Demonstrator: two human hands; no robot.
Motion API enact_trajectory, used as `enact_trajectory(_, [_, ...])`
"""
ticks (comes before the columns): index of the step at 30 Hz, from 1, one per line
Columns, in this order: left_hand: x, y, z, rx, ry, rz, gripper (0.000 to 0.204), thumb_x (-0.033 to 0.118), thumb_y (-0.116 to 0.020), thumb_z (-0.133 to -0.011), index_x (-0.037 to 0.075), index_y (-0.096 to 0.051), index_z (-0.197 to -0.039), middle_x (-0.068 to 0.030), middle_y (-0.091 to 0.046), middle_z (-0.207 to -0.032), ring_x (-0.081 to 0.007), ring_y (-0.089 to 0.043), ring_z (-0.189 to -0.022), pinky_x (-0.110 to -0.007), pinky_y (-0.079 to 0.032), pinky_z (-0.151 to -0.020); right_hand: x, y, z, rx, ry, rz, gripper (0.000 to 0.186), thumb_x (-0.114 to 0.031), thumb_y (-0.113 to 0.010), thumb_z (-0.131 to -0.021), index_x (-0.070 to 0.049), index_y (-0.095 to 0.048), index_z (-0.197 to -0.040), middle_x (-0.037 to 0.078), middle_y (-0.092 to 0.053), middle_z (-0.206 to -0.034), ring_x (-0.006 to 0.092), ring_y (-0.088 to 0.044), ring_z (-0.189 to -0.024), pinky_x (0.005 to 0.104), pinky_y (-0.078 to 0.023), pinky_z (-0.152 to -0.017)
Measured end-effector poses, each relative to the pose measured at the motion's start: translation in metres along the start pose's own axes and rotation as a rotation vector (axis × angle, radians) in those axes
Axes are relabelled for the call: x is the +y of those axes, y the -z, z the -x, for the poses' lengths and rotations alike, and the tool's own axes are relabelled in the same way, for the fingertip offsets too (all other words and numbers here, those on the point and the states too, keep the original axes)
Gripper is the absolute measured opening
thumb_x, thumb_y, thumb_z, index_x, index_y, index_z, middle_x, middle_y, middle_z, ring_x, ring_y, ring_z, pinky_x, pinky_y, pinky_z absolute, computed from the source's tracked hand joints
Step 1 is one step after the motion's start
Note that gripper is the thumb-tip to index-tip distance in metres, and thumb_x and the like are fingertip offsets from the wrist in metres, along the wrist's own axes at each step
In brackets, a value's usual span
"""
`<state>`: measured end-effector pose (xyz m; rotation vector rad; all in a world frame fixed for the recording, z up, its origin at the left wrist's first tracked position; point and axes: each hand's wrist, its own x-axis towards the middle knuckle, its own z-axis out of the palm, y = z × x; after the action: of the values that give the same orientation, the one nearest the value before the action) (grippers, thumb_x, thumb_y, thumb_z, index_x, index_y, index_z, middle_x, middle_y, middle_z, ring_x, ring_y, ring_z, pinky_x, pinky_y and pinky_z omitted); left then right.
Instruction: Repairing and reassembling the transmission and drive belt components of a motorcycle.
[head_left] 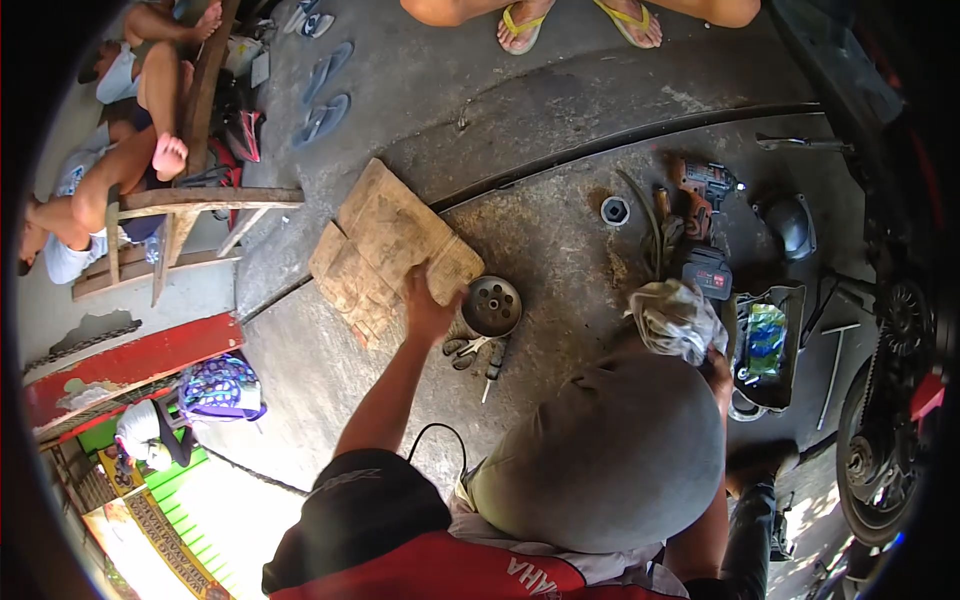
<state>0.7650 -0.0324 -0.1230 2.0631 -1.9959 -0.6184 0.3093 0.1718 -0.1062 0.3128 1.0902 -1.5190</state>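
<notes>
Rounded fabric (605, 455); left hand (432, 305) beside metal drum (492, 318); right hand (716, 374) grips crumpled rag (676, 318)

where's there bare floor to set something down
Bare floor lies between the metal drum and the rag at the right hand, and between the cardboard and yellow flip-flops. Around the drill and tray it is crowded.

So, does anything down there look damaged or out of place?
The cardboard by the left hand looks stained and creased, with ragged edges. Farther left, the red wall has bare grey patches, as if paint had peeled. A power tool lies loose on the floor; no obvious spill stands out.
</notes>
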Motion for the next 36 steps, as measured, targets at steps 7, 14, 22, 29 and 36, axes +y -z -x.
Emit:
enact_trajectory(7, [0.077,-0.028,0.012,-0.558,-0.335,-0.556,0.131,0.043,-0.099,-0.057,0.034,-0.023,-0.163,-0.0174,-0.027,-0.164,-0.0451,-0.03,-0.148,-0.068,-0.037,-0.113,0.025,0.037,0.029,-0.127,-0.063,0.562,0.03,-0.02,-0.069,-0.09,-0.006,-0.068,-0.116,0.009,-0.07,-0.112,0.0243,-0.065,-0.108,0.0392,-0.054,-0.097])
enact_trajectory(14, [0.143,-0.007,-0.005,-0.619,-0.02,0.51,0.103,0.042,-0.093,-0.066,0.025,-0.04,-0.153,-0.015,-0.052,-0.143,-0.0384,-0.048,-0.136,-0.06,-0.048,-0.105,0.011,-0.026,0.056,-0.017,-0.079,-0.203,0.039,-0.026,-0.064,-0.091,-0.005,-0.065,-0.124,0.009,-0.074,-0.114,0.0272,-0.071,-0.102,0.0394,-0.058,-0.087])
enact_trajectory(22, [0.325,-0.047,0.016,-1.003,-0.3,1.451,0.095,0.022,-0.093,-0.068,0.012,-0.035,-0.142,-0.0156,-0.053,-0.137,-0.0329,-0.055,-0.13,-0.047,-0.041,-0.114,-0.042,-0.113,0.075,-0.081,0.378,-0.303,0.04,-0.029,-0.058,-0.102,-0.008,-0.06,-0.136,0.007,-0.069,-0.131,0.024,-0.063,-0.123,0.0477,-0.048,-0.109])
enact_trajectory(29, [0.399,-0.057,0.036,-1.546,-0.568,1.024,0.118,0.033,-0.091,-0.071,0.01,-0.02,-0.163,-0.0131,-0.046,-0.151,-0.0285,-0.048,-0.14,-0.045,-0.038,-0.12,-0.075,-0.107,0.093,0.006,0.687,-0.035,0.036,-0.017,-0.064,-0.104,-0.001,-0.059,-0.136,0.005,-0.069,-0.123,0.0147,-0.061,-0.114,0.0301,-0.046,-0.103])
enact_trajectory(36, [0.39,-0.077,0.047,-1.519,0.014,1.432,0.092,0.077,-0.058,-0.089,0.014,-0.041,-0.155,-0.0068,-0.051,-0.15,-0.0215,-0.057,-0.128,-0.043,-0.051,-0.106,-0.099,-0.049,0.113,0.127,0.914,0.52,0.037,-0.006,-0.059,-0.099,-0.005,-0.053,-0.136,0.016,-0.067,-0.125,0.0283,-0.068,-0.114,0.0424,-0.054,-0.101])
